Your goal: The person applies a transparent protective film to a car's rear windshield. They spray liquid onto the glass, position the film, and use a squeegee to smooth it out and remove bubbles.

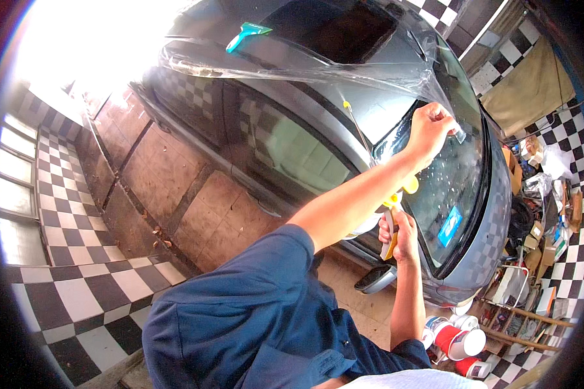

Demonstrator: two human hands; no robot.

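Pinched between the curled fingers of the left hand (428, 133), right of centre in the frame: the edge of a clear, wrinkled sheet of plastic film (423, 83), drawn from upper left across the roof of a glossy dark grey car (474, 253) toward the top of its wet, droplet-flecked windshield (457, 188). Lower in the frame and well apart from the left hand, the right hand (402, 236), wrapped around the yellow-and-grey handle of a sprayer (389, 241). In line with that handle and partly hidden by the left forearm, a thin metallic rod (357, 123) with a yellow tip, pointing up toward the roof.

Lying on the roof at upper centre, a teal squeegee with a flat, wide blade (244, 37), near a dark rectangular roof panel (337, 29). Stuck to the lower windshield, right of centre, a bright blue rectangular label (449, 227). Just below the right hand's side of the car, a dark-backed side mirror (375, 279).

At lower right, red-and-white plastic buckets (449, 338); above them, along the right edge, a jumble of boxes and plastic bags (545, 220). At left, black-and-white checkered tile walls (71, 214) beside a brown paved floor (175, 175), with strong glare at upper left.
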